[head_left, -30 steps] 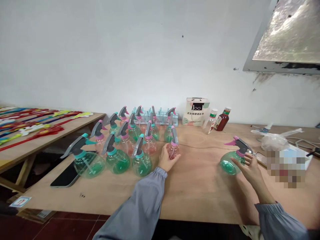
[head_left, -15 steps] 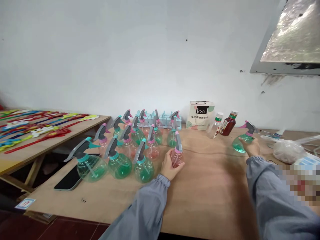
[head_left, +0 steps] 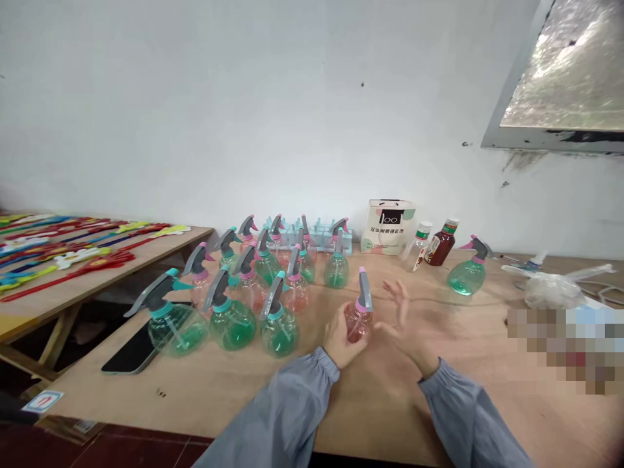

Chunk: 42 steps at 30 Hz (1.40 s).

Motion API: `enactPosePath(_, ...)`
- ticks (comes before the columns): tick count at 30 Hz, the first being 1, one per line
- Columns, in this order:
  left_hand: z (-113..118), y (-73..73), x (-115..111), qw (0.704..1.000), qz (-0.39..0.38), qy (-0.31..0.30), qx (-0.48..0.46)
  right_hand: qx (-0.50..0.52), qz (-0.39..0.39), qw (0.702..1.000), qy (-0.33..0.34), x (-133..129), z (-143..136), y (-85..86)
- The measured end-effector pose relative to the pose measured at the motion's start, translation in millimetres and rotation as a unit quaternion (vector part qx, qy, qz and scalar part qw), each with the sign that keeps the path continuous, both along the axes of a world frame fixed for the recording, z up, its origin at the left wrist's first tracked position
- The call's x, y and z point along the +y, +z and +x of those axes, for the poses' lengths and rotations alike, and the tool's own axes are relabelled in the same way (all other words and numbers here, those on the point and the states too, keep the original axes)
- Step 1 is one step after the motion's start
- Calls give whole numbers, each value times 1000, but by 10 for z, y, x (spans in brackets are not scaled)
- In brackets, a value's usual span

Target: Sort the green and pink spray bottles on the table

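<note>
My left hand is wrapped round the body of a pink spray bottle with a grey and pink trigger head. Just right of that bottle, my right hand is open with its fingers spread, slightly blurred and holding nothing. A green spray bottle with a pink collar stands by itself farther right. To the left of my left hand is a group of several green and pink spray bottles; the nearest is a green spray bottle with a teal collar.
A phone lies beside the left bottles. Light blue racks, a paper bag, a clear bottle and a dark red bottle stand along the wall. A plastic bag lies right. Colourful hand-shaped toys cover another table.
My right hand has let go of the green spray bottle at the right and moved left, close to the pink one. My left hand has shifted the pink spray bottle slightly right and nearer.
</note>
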<state>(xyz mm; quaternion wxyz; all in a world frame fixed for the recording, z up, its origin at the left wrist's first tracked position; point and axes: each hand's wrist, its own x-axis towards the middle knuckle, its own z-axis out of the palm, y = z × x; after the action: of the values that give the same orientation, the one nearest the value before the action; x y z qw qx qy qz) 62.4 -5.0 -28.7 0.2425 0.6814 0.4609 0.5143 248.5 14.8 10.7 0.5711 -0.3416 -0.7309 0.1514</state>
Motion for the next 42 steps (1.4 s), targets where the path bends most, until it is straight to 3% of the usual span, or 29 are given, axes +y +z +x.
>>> enactPosePath(3,40,0,-102,996,19,-5,83,20,-92,993,74,-123,-375,131)
enactPosePath(5,17,30,-122,994,38,3,107,34,-133,988,70,-120,-451,231)
enactPosePath(7,-23,98,-44,996,59,32,66,48,-148,986,58,-79,-439,282)
enactPosePath(11,-37,358,469,983,41,157,-81,77,-148,984,63,24,-342,264)
enactPosePath(16,82,643,1251,971,-3,237,-25,126,-168,975,80,116,-262,281)
enactPosePath(19,103,635,1407,973,-19,230,22,195,-210,953,99,143,-221,328)
enactPosePath(22,44,514,1273,971,-30,221,81,258,-247,919,169,117,-201,407)
enactPosePath(25,-73,364,967,969,-22,206,132,290,-264,891,230,38,-217,512)
enactPosePath(30,-276,169,537,969,56,194,145,296,-249,888,247,-58,-281,641)
enactPosePath(35,-332,74,458,967,113,191,124,276,-246,904,214,-11,-342,671)
enactPosePath(42,-305,68,485,966,122,195,114,287,-267,899,196,-17,-399,593)
